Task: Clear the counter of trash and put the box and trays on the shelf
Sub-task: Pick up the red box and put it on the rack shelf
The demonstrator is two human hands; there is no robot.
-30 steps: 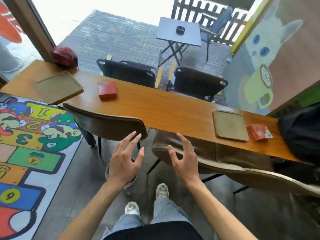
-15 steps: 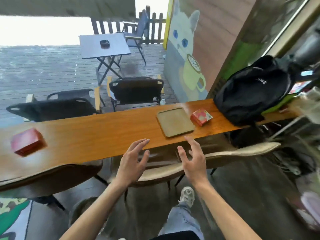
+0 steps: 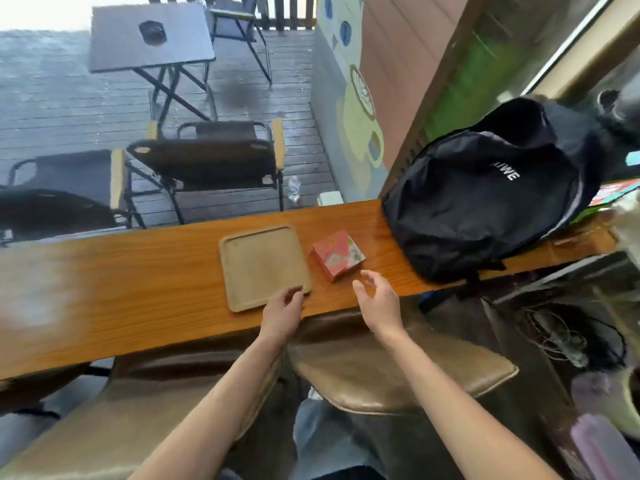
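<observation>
A tan square tray [image 3: 262,266] lies flat on the long wooden counter [image 3: 145,296]. Just right of it sits a small red patterned box [image 3: 337,254]. My left hand [image 3: 282,310] is at the tray's near right corner, fingertips touching its rim, with no firm grip visible. My right hand [image 3: 377,297] hovers open over the counter's front edge, just in front of the red box and not touching it.
A black backpack [image 3: 485,192] fills the counter's right end. Two brown padded chairs [image 3: 391,372] stand between me and the counter. Black folding chairs [image 3: 207,161] and a grey table [image 3: 149,39] are on the deck beyond. Cables lie on the floor at right.
The view has swung right along the counter toward the tray and box. Both hands reached forward from mid-air over the chairs to the counter; the left now touches the tray's corner.
</observation>
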